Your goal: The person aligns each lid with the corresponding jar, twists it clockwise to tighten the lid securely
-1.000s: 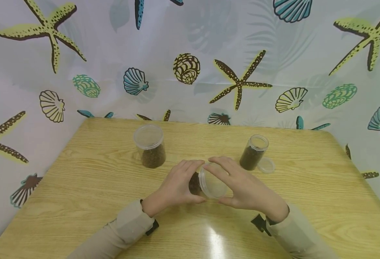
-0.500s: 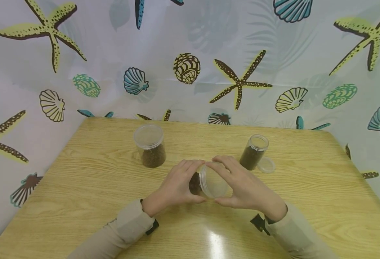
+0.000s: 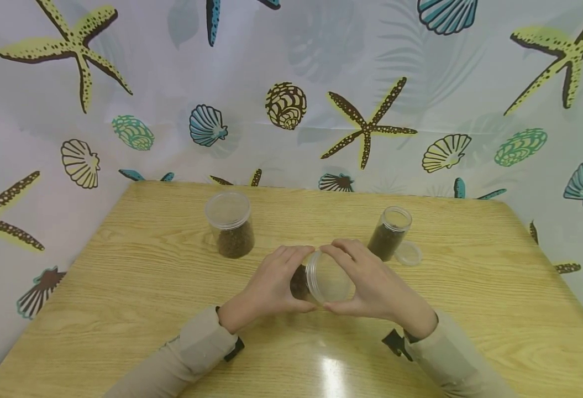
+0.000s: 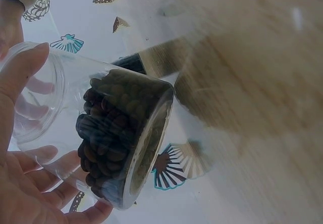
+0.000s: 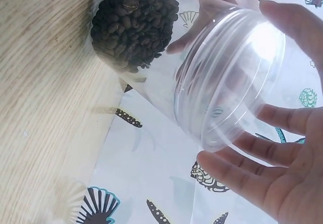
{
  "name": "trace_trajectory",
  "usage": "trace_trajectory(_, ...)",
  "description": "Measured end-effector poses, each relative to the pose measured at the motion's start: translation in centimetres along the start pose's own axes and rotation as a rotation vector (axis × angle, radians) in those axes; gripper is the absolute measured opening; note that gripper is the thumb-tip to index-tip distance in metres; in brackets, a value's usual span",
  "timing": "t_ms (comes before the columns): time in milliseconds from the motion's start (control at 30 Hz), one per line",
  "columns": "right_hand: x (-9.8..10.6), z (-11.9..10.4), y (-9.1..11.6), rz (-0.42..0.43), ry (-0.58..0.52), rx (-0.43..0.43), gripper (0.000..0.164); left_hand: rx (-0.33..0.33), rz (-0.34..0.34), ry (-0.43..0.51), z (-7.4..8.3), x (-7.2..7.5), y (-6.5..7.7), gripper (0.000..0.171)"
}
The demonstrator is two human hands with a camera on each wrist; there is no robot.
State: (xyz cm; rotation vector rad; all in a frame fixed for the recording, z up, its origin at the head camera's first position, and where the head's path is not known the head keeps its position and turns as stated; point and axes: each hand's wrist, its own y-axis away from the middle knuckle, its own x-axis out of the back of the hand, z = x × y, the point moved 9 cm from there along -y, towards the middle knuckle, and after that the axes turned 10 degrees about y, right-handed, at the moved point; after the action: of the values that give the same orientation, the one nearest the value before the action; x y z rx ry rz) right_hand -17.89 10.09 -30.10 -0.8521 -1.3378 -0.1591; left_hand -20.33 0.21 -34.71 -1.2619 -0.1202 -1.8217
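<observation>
A clear jar (image 4: 118, 128) partly filled with dark coffee beans (image 5: 133, 27) is tilted over, its mouth end toward the right. My left hand (image 3: 271, 282) grips the jar's body, thumb on the near side and fingers on the far side. At the other end, my right hand (image 3: 378, 287) holds the clear jar lid (image 5: 242, 77) by its rim, thumb and fingers spread round the edge. The lid sits against the jar's ridged neck. Through the clear wall in the left wrist view, the beans lie heaped toward the base.
Behind my left hand stands a larger clear jar (image 3: 235, 237) with dark contents and a top on it. At the back right is a narrower jar (image 3: 387, 240), uncovered, with a small clear lid (image 3: 409, 254) flat beside it on the wooden table (image 3: 137, 309). A patterned curtain (image 3: 251, 55) hangs behind.
My right hand has shifted slightly left and turned on the lid; its thumb and fingertips are nearer the jar's neck. My left hand and the jar stay almost still.
</observation>
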Motion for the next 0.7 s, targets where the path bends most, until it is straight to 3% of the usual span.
trace_trajectory(700,0.1,0.58,-0.02,0.061,0.016,-0.113,0.078,0.014,0.003,0.018,-0.13,-0.06,-0.04,0.093)
